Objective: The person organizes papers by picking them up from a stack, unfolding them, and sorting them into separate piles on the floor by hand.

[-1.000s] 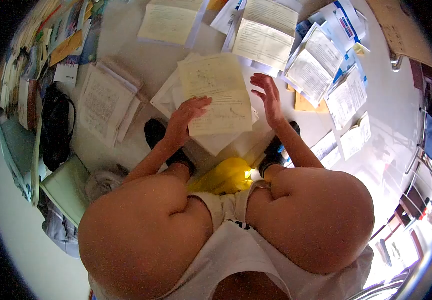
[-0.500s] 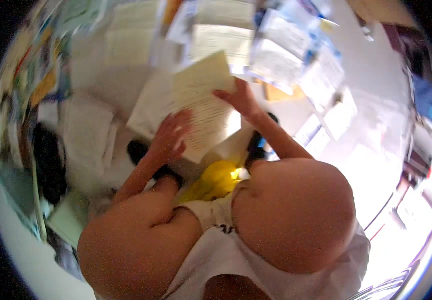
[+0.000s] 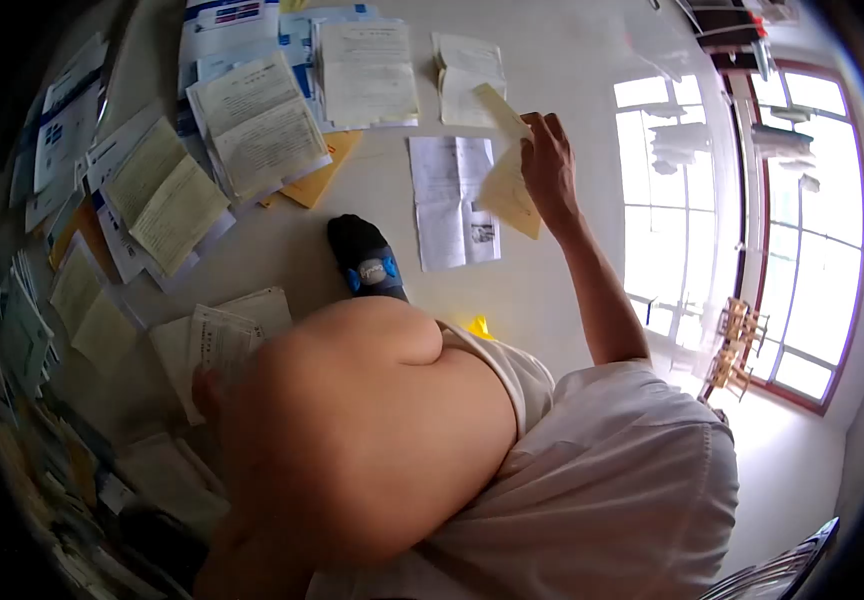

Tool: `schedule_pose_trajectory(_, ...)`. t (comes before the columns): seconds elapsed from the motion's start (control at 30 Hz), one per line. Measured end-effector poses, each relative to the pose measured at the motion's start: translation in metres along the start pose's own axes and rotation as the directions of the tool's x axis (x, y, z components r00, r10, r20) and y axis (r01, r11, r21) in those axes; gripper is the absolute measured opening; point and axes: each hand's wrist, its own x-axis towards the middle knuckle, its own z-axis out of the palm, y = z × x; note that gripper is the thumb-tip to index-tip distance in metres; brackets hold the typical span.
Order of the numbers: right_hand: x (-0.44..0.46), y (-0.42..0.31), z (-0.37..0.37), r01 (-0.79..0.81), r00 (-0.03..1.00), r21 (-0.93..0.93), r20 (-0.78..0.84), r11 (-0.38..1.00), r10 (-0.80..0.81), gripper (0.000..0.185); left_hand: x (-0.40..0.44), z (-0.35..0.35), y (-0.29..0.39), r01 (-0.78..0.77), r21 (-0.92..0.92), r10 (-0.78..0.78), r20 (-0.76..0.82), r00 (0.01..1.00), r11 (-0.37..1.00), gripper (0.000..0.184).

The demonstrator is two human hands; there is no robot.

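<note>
Out to the right, my right hand (image 3: 549,170) is closed on a yellowish sheet of paper (image 3: 512,195), tilted above the floor. Just left of it lies a white printed sheet (image 3: 437,200) with fold creases and a small dark picture. My left hand (image 3: 207,395) shows only in part and blurred at the lower left, mostly hidden behind my knee. It is at the edge of some printed papers (image 3: 227,340); whether it grips them cannot be made out.
Piles of unfolded papers (image 3: 262,130) lie on the floor, with an orange envelope (image 3: 322,170) under one. Another printed paper (image 3: 470,75) lies at the top. My black-socked foot (image 3: 362,255) is between them. Bright windows (image 3: 802,230) stand at the right.
The view has turned to the right. My hands, both at the yellowish sheet before, are now apart: the right has carried a yellowish sheet to the right, the left is low beside my knee.
</note>
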Motion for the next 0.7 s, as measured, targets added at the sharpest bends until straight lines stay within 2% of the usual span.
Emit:
schedule_pose_trajectory(0.03,-0.008,0.01,0.002,0.001,1.0,-0.095,-0.011,0.995,-0.002,0.033,0.001,0.001,-0.002,-0.009,0.034,0.009,-0.005,1.0,0.999,0.038)
schedule_pose_trajectory(0.1,-0.027,0.027,0.031,-0.008,0.998,-0.163,-0.056,0.987,-0.002,0.038,0.002,0.003,-0.009,-0.025,0.098,0.027,-0.023,0.999,0.995,0.039)
schedule_pose_trajectory(0.13,-0.035,0.029,0.044,-0.031,0.999,-0.147,-0.049,0.989,0.024,0.042,0.002,0.002,-0.012,-0.031,0.128,0.035,-0.026,0.999,0.991,0.04)
schedule_pose_trajectory(0.2,-0.051,0.03,0.07,-0.091,0.993,-0.152,0.061,0.984,0.101,0.045,0.002,0.002,-0.017,-0.049,0.183,0.055,-0.024,0.998,0.982,0.041)
schedule_pose_trajectory(0.3,-0.081,0.033,0.133,-0.065,0.987,-0.13,0.137,0.989,0.083,0.051,0.003,0.004,-0.023,-0.062,0.24,0.071,-0.028,0.997,0.969,0.043)
schedule_pose_trajectory(0.33,-0.09,0.033,0.15,-0.099,0.97,-0.133,0.21,0.986,0.125,0.054,0.002,0.003,-0.025,-0.069,0.256,0.078,-0.024,0.997,0.964,0.043)
schedule_pose_trajectory(0.47,-0.104,0.012,0.191,-0.201,0.95,-0.058,0.231,0.978,0.209,0.05,0.003,0.004,-0.03,-0.083,0.311,0.096,-0.025,0.995,0.947,0.045)
schedule_pose_trajectory(0.53,-0.101,0.01,0.201,-0.321,0.899,-0.061,0.294,0.945,0.324,0.047,0.002,0.003,-0.033,-0.088,0.329,0.102,-0.026,0.994,0.94,0.047)
schedule_pose_trajectory(0.7,-0.095,0.022,0.212,-0.358,0.89,-0.008,0.3,0.934,0.344,0.046,0.001,0.005,-0.039,-0.097,0.357,0.115,-0.028,0.993,0.929,0.05)
